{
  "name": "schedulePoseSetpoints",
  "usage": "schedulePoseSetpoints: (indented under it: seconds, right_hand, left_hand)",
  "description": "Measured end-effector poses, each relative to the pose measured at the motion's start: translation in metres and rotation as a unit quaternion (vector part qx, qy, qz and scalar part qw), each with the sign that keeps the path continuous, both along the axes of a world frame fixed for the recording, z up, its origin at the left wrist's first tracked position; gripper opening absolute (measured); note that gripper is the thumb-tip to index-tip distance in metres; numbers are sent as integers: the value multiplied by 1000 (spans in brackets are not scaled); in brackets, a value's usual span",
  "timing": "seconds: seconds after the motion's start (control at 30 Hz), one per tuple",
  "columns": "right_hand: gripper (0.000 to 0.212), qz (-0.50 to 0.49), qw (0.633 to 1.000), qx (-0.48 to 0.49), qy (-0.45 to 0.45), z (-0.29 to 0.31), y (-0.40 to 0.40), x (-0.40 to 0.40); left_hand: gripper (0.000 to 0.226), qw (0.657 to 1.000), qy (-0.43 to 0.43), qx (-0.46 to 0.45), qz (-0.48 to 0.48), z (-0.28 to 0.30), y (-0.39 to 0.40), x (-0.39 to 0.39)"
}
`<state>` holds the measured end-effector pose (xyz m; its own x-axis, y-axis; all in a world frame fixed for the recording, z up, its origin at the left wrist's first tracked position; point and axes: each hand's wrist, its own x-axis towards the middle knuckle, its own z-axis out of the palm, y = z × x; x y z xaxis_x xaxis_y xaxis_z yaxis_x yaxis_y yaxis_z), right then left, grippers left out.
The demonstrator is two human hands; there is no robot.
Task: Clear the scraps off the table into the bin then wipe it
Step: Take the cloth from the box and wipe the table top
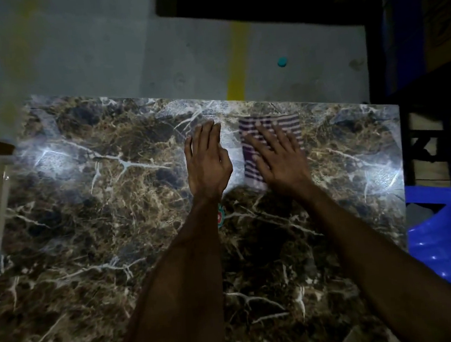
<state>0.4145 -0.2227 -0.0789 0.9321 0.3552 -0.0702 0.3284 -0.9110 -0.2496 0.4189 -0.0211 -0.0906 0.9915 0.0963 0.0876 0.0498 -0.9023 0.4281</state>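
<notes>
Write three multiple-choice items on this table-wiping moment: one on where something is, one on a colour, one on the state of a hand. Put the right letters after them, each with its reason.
1. Where does the striped cloth lie?
A. on the table near its far edge
B. on the floor
C. inside the blue bin

2. What colour is the small round cap on the floor beyond the table?
A. red
B. teal
C. yellow

3. How is the right hand placed?
A. curled in a fist in the air
B. pinching the cloth up off the table
C. flat on the cloth with fingers spread

Answers:
1 A: the cloth lies on the marble-patterned top, close to the far edge.
2 B: the cap shows teal against the grey floor.
3 C: its straight, spread fingers press on the cloth, while the left hand is open beside it.
</notes>
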Motion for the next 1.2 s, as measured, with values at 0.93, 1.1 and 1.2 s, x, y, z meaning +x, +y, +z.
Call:
schedulePoseSetpoints:
  seconds: [0.93,1.1,1.2]
  right_hand:
    - [58,-116,993,-23,11,3,22,53]
    - [58,7,999,-34,26,2,-10,-11]
    - [61,-34,998,-33,43,6,-52,-18]
  left_hand:
    - [53,993,7,52,-110,-1,-4,-3]
    - [51,992,17,52,-116,1,-2,-4]
    - [50,992,19,47,-117,1,-2,-4]
